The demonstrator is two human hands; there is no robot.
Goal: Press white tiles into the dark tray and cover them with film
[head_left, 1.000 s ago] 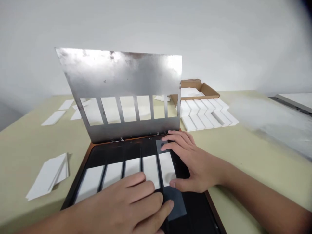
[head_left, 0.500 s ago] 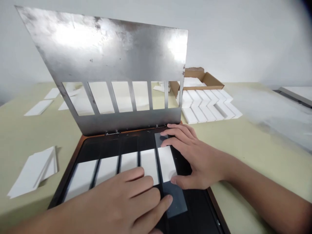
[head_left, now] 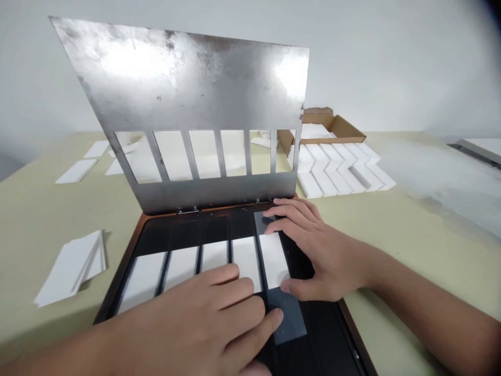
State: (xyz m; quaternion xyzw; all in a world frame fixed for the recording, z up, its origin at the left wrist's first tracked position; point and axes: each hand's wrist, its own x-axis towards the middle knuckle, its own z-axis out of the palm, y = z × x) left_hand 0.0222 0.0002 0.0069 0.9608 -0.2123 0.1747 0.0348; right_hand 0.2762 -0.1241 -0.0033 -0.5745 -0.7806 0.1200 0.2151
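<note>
Since the slotted steel plate is hinged up and tilted back, five white strips are exposed in the black tray, laid side by side in its channels. The rightmost strip is straddled by the right hand: grip spread, fingers laid on a dark glassy piece at the strip's far end, thumb just beside its near end. Thumb contact with the strip is probable but hard to confirm from this angle. The left hand is laid flat over the near ends of the other strips, grip spread, no pinch seen; its fingertips are placed at a second dark piece. On the counter, a loose stack of white pieces is seen left of the tray; white bars in a herringbone layout and a cardboard box are seen beyond the plate.
</note>
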